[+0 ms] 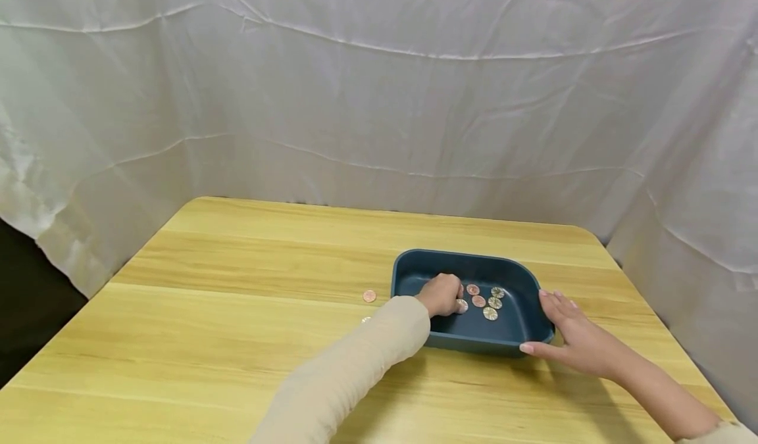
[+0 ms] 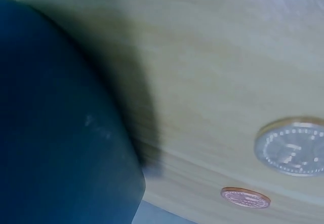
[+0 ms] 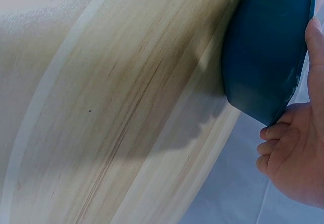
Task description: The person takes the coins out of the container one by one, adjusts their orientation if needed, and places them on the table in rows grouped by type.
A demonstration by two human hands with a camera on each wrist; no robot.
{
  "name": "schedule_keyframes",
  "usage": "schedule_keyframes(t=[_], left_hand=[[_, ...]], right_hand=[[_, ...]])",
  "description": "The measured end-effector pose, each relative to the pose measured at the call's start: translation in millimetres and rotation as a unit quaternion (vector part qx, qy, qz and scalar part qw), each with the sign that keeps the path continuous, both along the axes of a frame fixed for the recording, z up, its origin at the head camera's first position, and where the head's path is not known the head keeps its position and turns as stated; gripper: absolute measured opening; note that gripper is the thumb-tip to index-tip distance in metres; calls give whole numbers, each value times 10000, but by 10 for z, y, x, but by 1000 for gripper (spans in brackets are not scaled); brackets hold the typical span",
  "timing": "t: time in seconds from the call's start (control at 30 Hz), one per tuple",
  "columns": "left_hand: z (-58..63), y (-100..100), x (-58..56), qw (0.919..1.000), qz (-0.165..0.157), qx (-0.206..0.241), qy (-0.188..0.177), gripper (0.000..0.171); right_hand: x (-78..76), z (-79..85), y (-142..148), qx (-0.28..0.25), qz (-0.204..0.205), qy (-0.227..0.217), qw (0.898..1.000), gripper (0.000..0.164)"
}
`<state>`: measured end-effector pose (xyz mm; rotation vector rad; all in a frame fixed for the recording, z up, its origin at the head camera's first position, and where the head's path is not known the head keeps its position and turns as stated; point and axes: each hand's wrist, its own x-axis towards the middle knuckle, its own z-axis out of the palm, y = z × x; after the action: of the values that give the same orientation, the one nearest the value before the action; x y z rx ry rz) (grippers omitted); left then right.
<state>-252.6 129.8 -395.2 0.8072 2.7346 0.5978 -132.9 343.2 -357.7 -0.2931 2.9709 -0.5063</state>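
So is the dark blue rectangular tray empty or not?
Not empty: in the dark blue rectangular tray, round copper-coloured coins and round gold-coloured coins lie on its floor, beside the left hand.

Dark blue tray (image 1: 474,344), copper coins (image 1: 478,301), pale gold coins (image 1: 495,302), yellow wood-grained table (image 1: 237,312), white cloth (image 1: 379,102)

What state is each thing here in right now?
Dark blue rectangular tray: upright.
Round golden metal coins: flat inside.
Round coppery metal coins: flat inside.
Coppery coin outside: flat on yellow wood-grain table.
Round silvery metal coin outside: flat on table.
Left hand: curled inside tray; grip unclear.
Right hand: touching tray's right end.
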Motion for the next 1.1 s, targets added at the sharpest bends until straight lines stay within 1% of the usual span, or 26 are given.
schedule_keyframes(t=[0.1, 0.3, 0.4, 0.53, 0.63, 0.73, 0.8, 0.87, 0.93, 1.1], left_hand=[[39, -31, 14, 9999, 18, -63, -115, 26], [158, -143, 32, 9996, 62, 12, -265, 26], [203, -214, 30, 9993, 24, 31, -381, 30], [245, -311, 34, 9984, -154, 177, -508, 41], [293, -393, 50, 9973, -364, 426, -483, 43], [389, -476, 71, 9950, -546, 742, -392, 34], [480, -534, 87, 9931, -626, 935, -327, 25], [552, -584, 92, 9914, -588, 1128, -294, 20], [605, -635, 97, 9891, -518, 1341, -334, 17], [663, -793, 126, 9796, -281, 1932, -483, 15]], right_hand=[[-3, -1, -2, 7, 24, 5, 10000, 105], [0, -8, -9, 36, 26, 11, 10000, 105], [1, -14, -9, 17, 25, 6, 10000, 104], [2, -20, -4, -35, 15, -20, 10000, 104], [2, -18, -11, -70, 15, -30, 10000, 104], [1, -10, -18, -41, 25, -13, 10000, 104], [-1, -6, -18, -32, 27, -10, 10000, 104], [-2, -4, -15, -25, 23, -14, 10000, 104], [-2, -2, -13, -34, 17, -25, 10000, 104], [-6, 4, -15, 23, 55, 11, 10000, 103]])
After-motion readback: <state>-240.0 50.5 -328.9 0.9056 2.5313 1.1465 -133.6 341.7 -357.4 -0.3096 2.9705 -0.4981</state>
